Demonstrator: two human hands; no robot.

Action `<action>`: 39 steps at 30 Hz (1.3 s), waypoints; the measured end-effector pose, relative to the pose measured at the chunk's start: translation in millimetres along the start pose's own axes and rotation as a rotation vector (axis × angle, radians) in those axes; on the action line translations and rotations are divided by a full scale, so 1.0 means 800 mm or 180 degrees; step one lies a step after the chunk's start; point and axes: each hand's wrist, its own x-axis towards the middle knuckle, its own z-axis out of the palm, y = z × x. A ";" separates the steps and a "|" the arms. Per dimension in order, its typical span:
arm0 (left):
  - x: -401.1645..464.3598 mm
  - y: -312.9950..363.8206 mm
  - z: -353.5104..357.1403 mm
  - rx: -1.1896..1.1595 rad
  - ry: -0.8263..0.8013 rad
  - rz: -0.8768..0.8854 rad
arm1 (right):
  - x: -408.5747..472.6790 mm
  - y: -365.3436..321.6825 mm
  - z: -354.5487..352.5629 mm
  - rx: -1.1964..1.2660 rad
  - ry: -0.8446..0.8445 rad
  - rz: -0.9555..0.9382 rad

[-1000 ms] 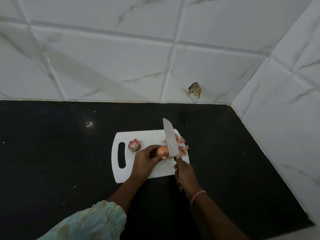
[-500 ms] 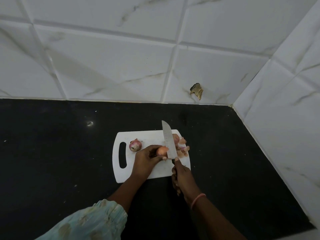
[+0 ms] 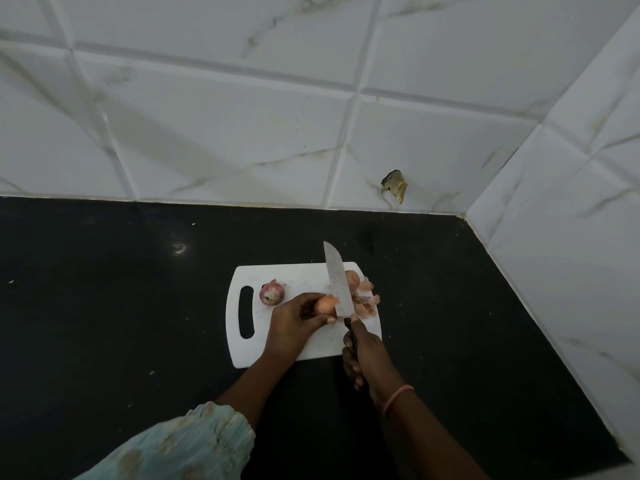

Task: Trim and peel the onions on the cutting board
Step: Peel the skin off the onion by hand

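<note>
Knife handle mostly hidden inside right hand (image 3: 363, 351); peels (image 3: 363, 299) partly behind blade, heap blurred. Left hand (image 3: 294, 327) curls fingers round pale onion (image 3: 325, 305) on cutting board (image 3: 311, 348). Right hand grips knife (image 3: 337, 278), blade against onion's right end. Second onion (image 3: 272, 292) just beyond left hand. Black tabletop (image 3: 104, 306) beneath.

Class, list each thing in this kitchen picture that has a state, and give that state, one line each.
Left hand: grips the held onion.
Right hand: grips the knife handle.
Held onion: pressed against the blade.
Knife: blade pointing away.
Other onion: unpeeled, lying loose.
Peels: piled right of the blade.
Cutting board: flat on the counter.
</note>
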 end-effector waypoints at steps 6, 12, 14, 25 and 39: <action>0.001 -0.005 0.000 0.0108 0.0045 0.0023 | -0.001 0.003 -0.002 -0.0069 -0.0001 0.0036; 0.001 -0.005 0.002 0.0089 0.0064 -0.0011 | -0.001 0.005 -0.001 -0.0128 0.0062 -0.0088; 0.000 -0.005 0.002 0.0072 0.0060 -0.0026 | 0.000 0.002 0.000 -0.0131 0.0080 -0.0139; -0.002 -0.002 0.002 0.0073 0.0165 -0.0085 | -0.003 0.000 0.002 -0.0180 0.0078 -0.0200; 0.000 -0.006 -0.002 -0.0001 -0.0001 0.0031 | 0.006 0.003 -0.004 0.0281 0.0701 -0.0312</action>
